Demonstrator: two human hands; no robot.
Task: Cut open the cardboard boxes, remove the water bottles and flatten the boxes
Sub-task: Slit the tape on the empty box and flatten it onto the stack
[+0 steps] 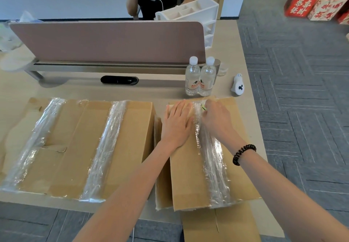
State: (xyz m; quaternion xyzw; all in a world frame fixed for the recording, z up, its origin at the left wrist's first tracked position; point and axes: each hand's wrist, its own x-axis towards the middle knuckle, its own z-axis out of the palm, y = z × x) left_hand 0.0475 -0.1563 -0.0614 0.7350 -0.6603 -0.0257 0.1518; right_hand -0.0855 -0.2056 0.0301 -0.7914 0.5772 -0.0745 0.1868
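1. Cardboard box (187, 175) lies at the right end of the desk (75, 90), its near end overhanging the near edge; its long axis runs near to far, leaning slightly left at the far end
2. Clear tape strip (213, 158) follows that same axis, so a cut would likely travel from far to near
3. Left hand (177, 122) lies flat, fingers straight, on the box left of the tape, apparently pinning it against sliding
4. Right hand (217, 118) curls round a small yellow-green tool (203, 108), probably the cutter, at the tape's far end
5. Two water bottles (200, 79) stand upright just beyond the box; a flattened box (75, 147) lies to the left
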